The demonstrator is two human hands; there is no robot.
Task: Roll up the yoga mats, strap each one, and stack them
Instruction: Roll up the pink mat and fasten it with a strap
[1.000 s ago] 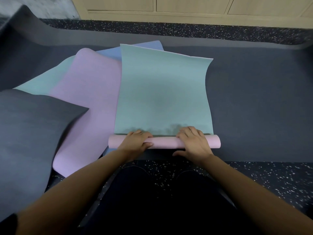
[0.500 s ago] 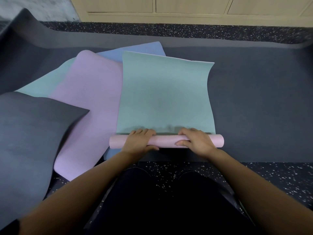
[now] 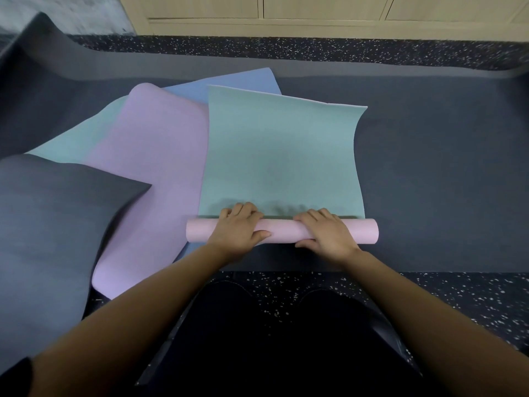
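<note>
teal mat (image 3: 282, 156), pink on its underside, lies lengthwise away from the person on a dark floor mat (image 3: 429, 167). its near end is wound into a slim pink roll (image 3: 282, 230) just ahead of the knees. left hand (image 3: 237, 229) and right hand (image 3: 326, 234) both sit on the roll, fingers (image 3: 243, 210) curled over its top and gripping it, thumbs on the near side, with bare roll showing between the hands. most of the mat is unrolled, so the rolling is judged to be at an early stage. to do it well: push both hands forward evenly so the roll tracks straight and its ends finish flush; press down while turning to hold the core tight; reset the grip one hand at a time. the far right corner curls up and may wander. the left edge overlaps a lilac mat (image 3: 148, 173) and a blue mat (image 3: 229, 81), which could drag along. how tight the core is cannot be read from this angle. no strap in view.
</note>
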